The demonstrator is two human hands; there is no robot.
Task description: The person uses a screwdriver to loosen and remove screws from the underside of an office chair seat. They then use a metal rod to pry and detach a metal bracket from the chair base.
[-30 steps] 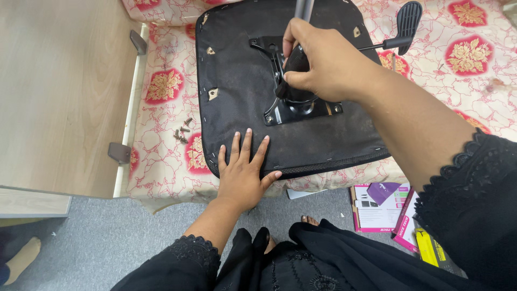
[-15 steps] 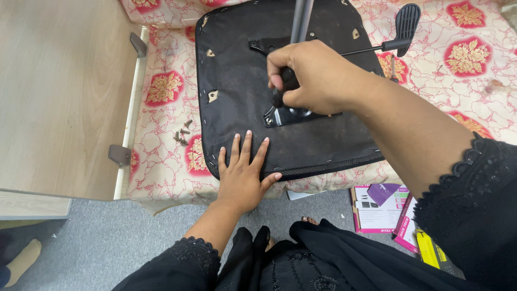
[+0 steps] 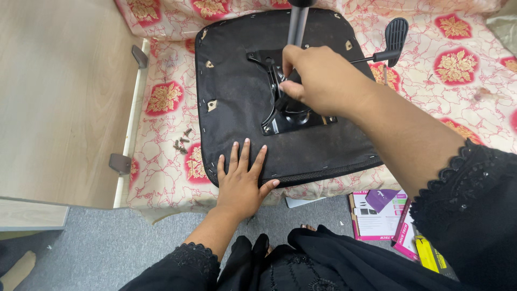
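The upturned chair seat is covered in matt black cloth, dusty and stapled along its edge, and carries a glossy black metal plate with a smooth grey metal post. The lever paddle looks like ribbed black plastic. The bedsheet is soft printed cloth beside smooth pale wood board; the small screws are dull metal.

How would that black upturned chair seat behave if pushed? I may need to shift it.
The black upturned chair seat probably slides stiffly as one slab. The metal plate and upright grey column likely make it top-heavy, apt to tip.
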